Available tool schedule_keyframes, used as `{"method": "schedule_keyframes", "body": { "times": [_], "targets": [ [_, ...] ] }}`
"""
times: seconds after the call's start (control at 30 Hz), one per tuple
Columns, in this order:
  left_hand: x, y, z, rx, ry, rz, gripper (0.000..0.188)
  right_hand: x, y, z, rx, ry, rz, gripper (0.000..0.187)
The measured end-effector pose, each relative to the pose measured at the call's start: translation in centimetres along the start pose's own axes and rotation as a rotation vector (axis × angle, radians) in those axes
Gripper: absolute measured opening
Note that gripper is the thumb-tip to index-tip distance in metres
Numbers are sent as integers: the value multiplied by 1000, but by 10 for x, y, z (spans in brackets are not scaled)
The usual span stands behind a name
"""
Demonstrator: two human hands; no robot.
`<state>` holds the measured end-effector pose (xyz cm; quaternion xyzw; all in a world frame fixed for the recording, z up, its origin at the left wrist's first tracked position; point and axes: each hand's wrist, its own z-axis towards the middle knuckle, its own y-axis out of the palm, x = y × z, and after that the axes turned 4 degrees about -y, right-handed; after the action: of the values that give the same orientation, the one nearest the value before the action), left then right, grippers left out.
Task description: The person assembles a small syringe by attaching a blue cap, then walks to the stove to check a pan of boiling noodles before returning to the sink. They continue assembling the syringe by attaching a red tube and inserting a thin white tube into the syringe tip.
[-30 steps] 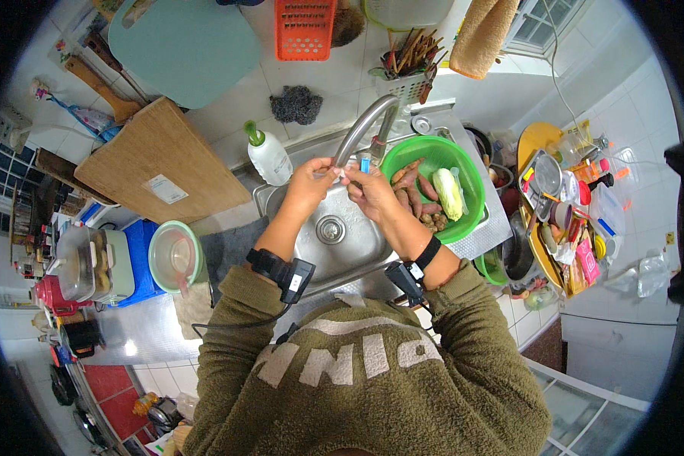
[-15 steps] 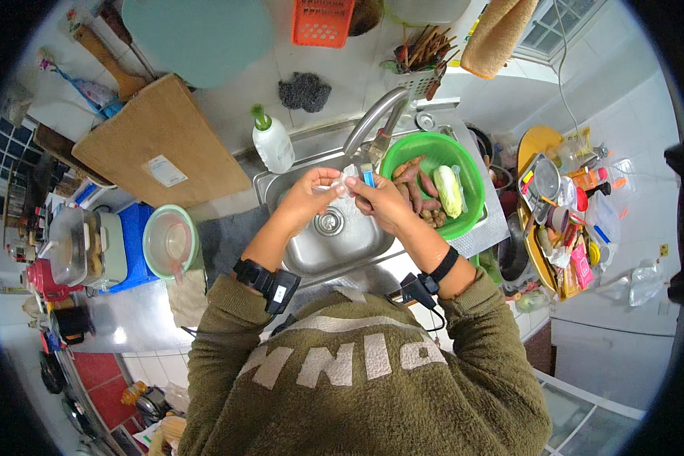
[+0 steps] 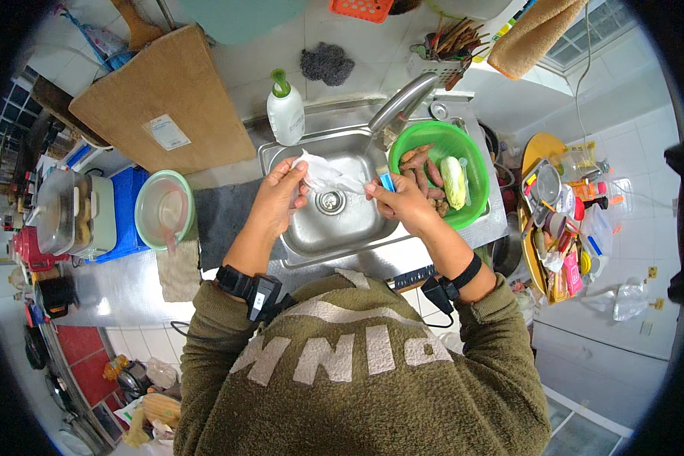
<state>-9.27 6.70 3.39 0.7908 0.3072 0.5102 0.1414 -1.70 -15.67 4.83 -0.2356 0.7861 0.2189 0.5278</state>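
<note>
Over the steel sink (image 3: 300, 237), my left hand (image 3: 279, 190) pinches one end of a thin, crumpled white sheet (image 3: 330, 176), which looks like plastic film or a bag. It stretches across to my right hand (image 3: 404, 201), whose fingers pinch its other end. A small tool with a blue and white handle (image 3: 387, 181) also sits in my right hand; its kind is hard to make out. Beside that hand, a green basin (image 3: 475, 156) holds sweet potatoes (image 3: 421, 163), a pale green cabbage (image 3: 454, 182) and several small brown roots.
A faucet (image 3: 403, 102) arches over the sink's far right. Behind the sink stands a white pump bottle (image 3: 286, 114). To the left are a wooden cutting board (image 3: 163, 99), a pale green bowl (image 3: 146, 213) and a dark mat (image 3: 224, 220). A cluttered yellow tray (image 3: 536, 251) lies right.
My hands have drawn apart, the left one moving left and the right one right. The white sheet, bunched between my fingers before, is now spread out between them.
</note>
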Motion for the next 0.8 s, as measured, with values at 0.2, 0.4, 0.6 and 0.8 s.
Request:
{"method": "schedule_keyframes", "body": {
  "times": [0.2, 0.4, 0.6, 0.8],
  "targets": [
    [12, 8, -4, -65, 33, 340, 20, 5, 9, -4, 130, -318, -601, 30],
    [27, 31, -9, -226, 88, 687, 21, 12, 28, -6, 37, -506, -540, 58],
    [42, 46, -35, -374, 543, 1084, 38, 8, 30, 1, 32, -689, -498, 48],
    [53, 37, -53, -387, 597, 1102, 62, -31, 17, -27, 33, -802, -700, 42]
  ]
}}
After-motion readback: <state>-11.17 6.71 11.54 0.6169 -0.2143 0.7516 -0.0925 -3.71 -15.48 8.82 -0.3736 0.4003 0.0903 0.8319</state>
